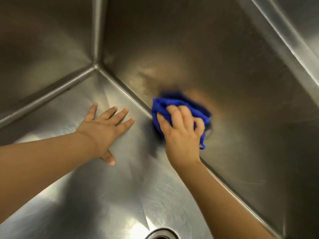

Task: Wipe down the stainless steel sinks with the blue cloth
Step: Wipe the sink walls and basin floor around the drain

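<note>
right hand (181, 133) fingers clenching bunched blue cloth (165, 106), pressing it against sink wall (215, 57) just above floor seam. left hand (105, 126) splaying flat, released, on sink floor (103, 195), probably bracing lean. drain (161, 234) sitting near bottom edge.

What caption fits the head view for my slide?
Right hand presses blue cloth against the sink wall; left hand lies flat on its floor.

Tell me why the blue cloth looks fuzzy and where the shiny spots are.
Head view: the bunched blue cloth and the right hand gripping it are motion-blurred; the flat left hand looks sharper; glare streaks the stainless steel sink floor beside the round metal drain.
</note>
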### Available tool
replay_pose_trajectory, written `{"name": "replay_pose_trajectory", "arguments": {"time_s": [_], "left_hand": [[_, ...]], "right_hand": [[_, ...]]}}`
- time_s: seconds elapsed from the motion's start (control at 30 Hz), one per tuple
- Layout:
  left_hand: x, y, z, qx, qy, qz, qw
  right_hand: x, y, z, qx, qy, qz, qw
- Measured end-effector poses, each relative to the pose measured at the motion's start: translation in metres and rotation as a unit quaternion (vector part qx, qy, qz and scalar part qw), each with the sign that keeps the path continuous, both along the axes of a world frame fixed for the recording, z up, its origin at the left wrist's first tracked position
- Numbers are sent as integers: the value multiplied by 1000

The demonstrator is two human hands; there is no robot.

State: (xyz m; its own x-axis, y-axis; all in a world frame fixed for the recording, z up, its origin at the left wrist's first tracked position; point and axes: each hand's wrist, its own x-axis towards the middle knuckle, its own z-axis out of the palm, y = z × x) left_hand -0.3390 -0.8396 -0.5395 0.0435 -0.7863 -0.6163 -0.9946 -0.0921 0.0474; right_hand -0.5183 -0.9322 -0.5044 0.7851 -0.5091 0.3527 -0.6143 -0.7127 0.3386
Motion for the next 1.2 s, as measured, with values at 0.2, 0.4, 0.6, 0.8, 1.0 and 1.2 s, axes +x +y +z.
{"name": "replay_pose_trajectory", "arguments": {"time_s": [0.2,0.4,0.6,0.8,1.0,1.2], "left_hand": [[3,4,15,9,16,5,1000],[44,13,26,43,-20,0,999],[52,18,14,49,-4,5,999],[51,19,13,33,8,12,999],[52,19,10,32,20,22,999],[55,20,7,7,39,26,999]], "right_hand": [[25,9,46,32,-68,-12,997],[48,0,106,-92,-224,3,970],[36,6,11,26,-4,-24,999],[72,9,69,10,-155,0,988],[74,1,35,-20,-70,-9,997],[84,4,30,55,6,9,998]]}}
